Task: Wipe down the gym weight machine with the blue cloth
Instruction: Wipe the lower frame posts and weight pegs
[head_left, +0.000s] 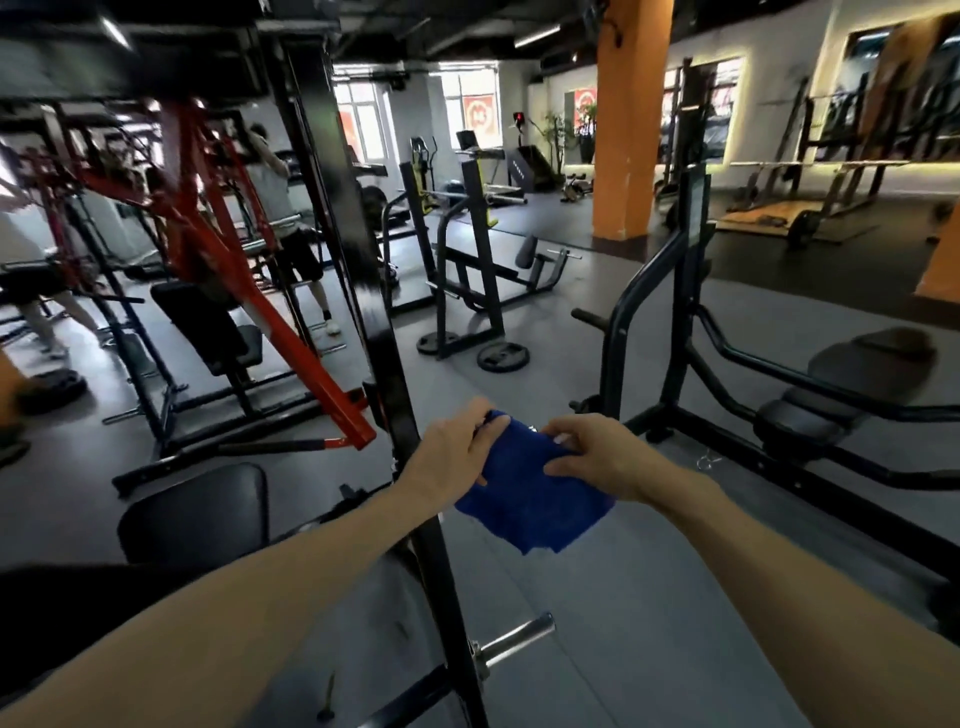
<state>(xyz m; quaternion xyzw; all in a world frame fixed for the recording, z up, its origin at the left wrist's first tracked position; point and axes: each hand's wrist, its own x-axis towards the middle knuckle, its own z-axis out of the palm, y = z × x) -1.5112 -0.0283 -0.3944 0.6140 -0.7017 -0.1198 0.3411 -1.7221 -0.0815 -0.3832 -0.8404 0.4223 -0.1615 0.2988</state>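
Grey gym floor (597, 322), orange pillar (631, 119), black machine upright (363, 291)

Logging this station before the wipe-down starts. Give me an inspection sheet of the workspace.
Surface: grey gym floor.
Job's things: blue cloth held up in the air, just right of the weight machine's black upright post; red lever arm and black seat pad to the post's left.
Clutter: weight plates on the floor; chrome plate peg empty.
Grippers: left hand and right hand both grip the cloth's upper edge.
Cables: nothing seen.
Surroundings: bench rack at right, orange pillar, people training at left.
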